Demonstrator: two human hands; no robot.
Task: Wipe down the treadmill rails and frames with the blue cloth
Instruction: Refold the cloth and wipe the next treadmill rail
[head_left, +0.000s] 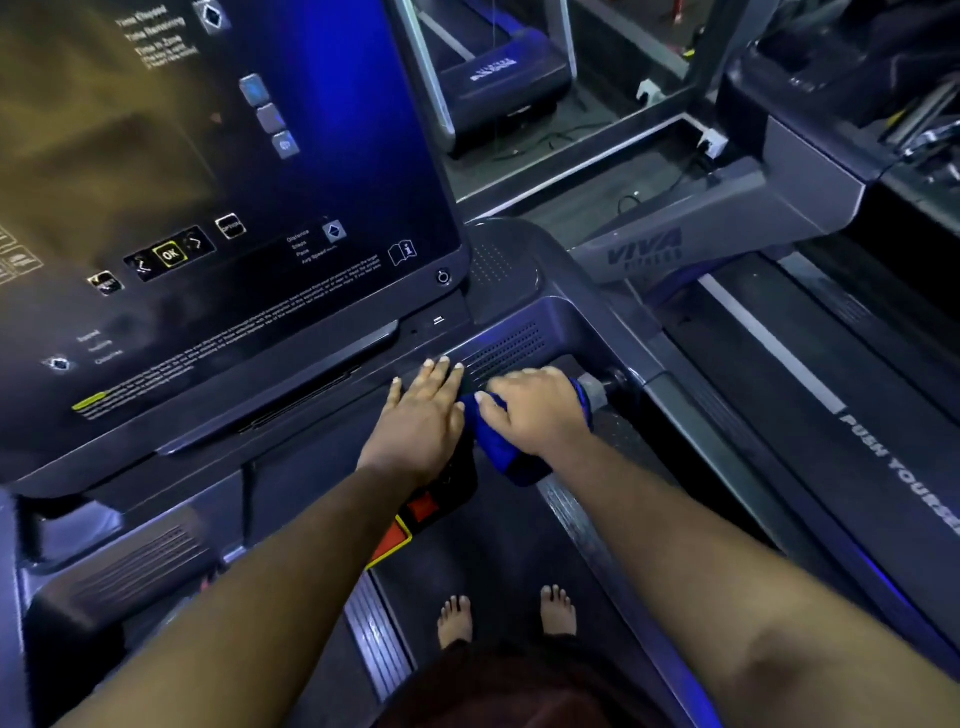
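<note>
The fingers (511, 387) of the right hand (535, 410) are curling down over a bunched blue cloth (496, 441), gripping it against the short dark handlebar (597, 389) that juts from the right side of the treadmill frame. The cloth is wrapping around the bar under the palm, with a fold hanging below the wrist and a strip showing past the knuckles toward the bar's grey metal end.

The fingers (441, 366) of the left hand (423, 415) are lying straight and close together, pressing flat on the smooth dark plastic ledge (363, 384) beneath the large glossy console screen (218, 197); they are holding nothing. The two hands are sitting just beside each other, the cloth touching the edge of the left hand.

A perforated grille (511, 348) is running along the ledge just beyond both sets of fingertips. A red and yellow safety tab (400, 530) is showing below the left wrist. The person's bare feet (506, 616) are standing on the black textured running belt (498, 556), between ribbed grey side rails (376, 629). A neighbouring treadmill with a grey housing (691, 239) is standing to the right.
</note>
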